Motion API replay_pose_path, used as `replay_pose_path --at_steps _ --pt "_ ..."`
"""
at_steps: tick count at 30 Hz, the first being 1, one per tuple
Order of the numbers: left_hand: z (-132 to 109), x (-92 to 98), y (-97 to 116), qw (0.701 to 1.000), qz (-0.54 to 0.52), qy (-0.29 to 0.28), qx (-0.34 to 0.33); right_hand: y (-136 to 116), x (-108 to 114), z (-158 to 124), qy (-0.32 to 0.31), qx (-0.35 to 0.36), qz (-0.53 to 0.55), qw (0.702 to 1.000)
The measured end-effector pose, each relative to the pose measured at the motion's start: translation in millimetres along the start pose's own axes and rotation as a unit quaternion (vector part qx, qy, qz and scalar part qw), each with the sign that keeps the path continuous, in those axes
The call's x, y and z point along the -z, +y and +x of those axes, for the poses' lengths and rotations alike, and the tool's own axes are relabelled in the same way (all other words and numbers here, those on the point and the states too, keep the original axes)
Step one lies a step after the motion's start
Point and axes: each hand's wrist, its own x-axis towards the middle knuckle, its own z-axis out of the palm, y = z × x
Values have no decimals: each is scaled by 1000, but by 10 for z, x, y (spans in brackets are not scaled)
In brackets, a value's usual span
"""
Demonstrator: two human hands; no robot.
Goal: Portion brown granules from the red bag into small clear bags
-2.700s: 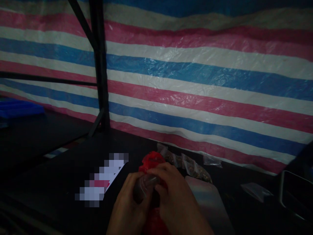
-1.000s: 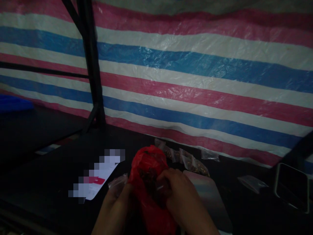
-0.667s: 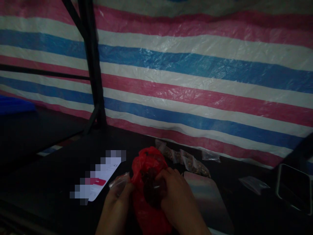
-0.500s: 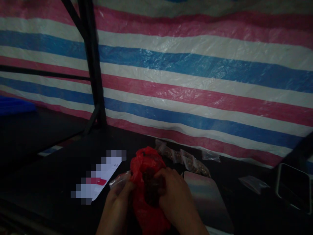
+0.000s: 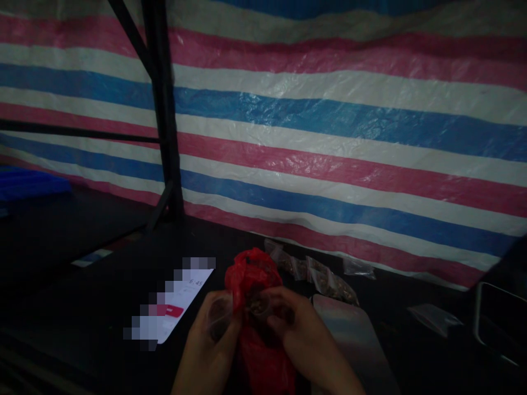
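A red plastic bag (image 5: 263, 359) stands open at the bottom centre, with dark contents in its mouth. My left hand (image 5: 214, 334) is closed round a small clear plastic bag (image 5: 219, 315) at the red bag's left edge. At the opening, my right hand (image 5: 294, 323) has its fingers curled and pinched over small brownish pieces (image 5: 258, 305); exactly what it grips is too dark to make out. Behind the red bag lies a row of small clear bags with brown contents (image 5: 325, 277). A flat, shiny silver plate (image 5: 349, 334) sits beside my right hand.
A lit phone screen (image 5: 185, 293), partly pixelated, lies on the black table (image 5: 94, 307) at left. Flat clear bags (image 5: 436, 318) and a pale-rimmed dark object (image 5: 500, 323) are at right. Behind stand a black metal post (image 5: 164, 120) and striped sheeting (image 5: 329, 131). Something blue (image 5: 33, 184) is far left.
The view has shifted slightly. My left hand has turned, bringing its clear bag upright against the red bag. My right hand's fingers have moved, and brownish pieces now show near their tips.
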Motion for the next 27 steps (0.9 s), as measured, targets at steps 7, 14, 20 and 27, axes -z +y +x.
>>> replay_pose_path --at_steps 7,14,20,27 --pt "8 14 -161 992 78 -73 -61 -255 3 -95 -1 37 -24 999" --pt "8 -14 -225 989 111 -76 -68 -448 -137 -137 19 128 -213 968" --pt "30 10 -269 986 129 -69 -76 -490 -155 -119 -4 150 -230 962" --pt "32 2 -185 991 105 -59 -56 -441 -120 -97 40 151 -186 970"
